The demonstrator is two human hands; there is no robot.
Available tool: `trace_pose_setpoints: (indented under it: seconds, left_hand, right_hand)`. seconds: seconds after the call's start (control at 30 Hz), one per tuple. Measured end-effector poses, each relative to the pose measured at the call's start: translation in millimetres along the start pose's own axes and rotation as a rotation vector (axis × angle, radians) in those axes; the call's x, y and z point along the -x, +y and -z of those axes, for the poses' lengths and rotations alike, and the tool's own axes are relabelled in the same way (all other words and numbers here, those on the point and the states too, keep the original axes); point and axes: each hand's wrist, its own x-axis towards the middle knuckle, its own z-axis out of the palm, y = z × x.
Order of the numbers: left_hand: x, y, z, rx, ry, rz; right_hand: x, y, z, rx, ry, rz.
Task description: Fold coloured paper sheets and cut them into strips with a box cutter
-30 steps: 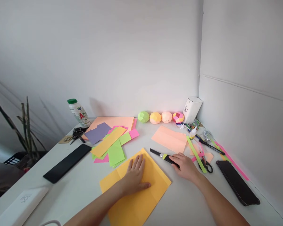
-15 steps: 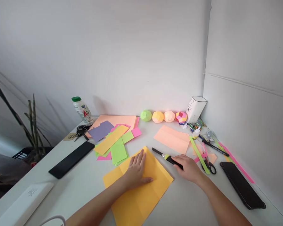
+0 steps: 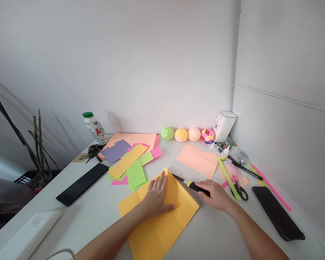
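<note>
A creased yellow-orange sheet of paper lies at an angle on the white table. My left hand rests flat on its upper part, fingers stretched toward the far corner and thumb out to the right. In my right hand is a utility knife with a black and yellow-green handle, gripped with the fingers wrapped round it. Its dark blade points left toward the sheet's far corner, close to the right edge; whether it touches the paper I cannot tell.
Coloured paper pieces lie behind left. Several paper polyhedra line the wall. Scissors, a green strip and a black phone lie right. A black slab and a white bottle stand or lie left.
My right hand has shifted the utility knife slightly left, bringing its blade nearer the yellow-orange sheet's far corner. My left hand has stayed in place.
</note>
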Motion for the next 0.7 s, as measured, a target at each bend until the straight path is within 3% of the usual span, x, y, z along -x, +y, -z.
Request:
trace_pose_setpoints:
  seconds: [0.3,0.7]
  left_hand:
    - [-3.0,6.2,10.7,-0.032,-0.017,0.039]
    - [-8.3,3.7,21.7,-0.140,-0.068,-0.011]
  right_hand:
    - [-0.8,-5.6,-0.2,0.016,-0.011,0.052]
    - [1.1,-12.2,-4.8,0.157,-0.040,0.155]
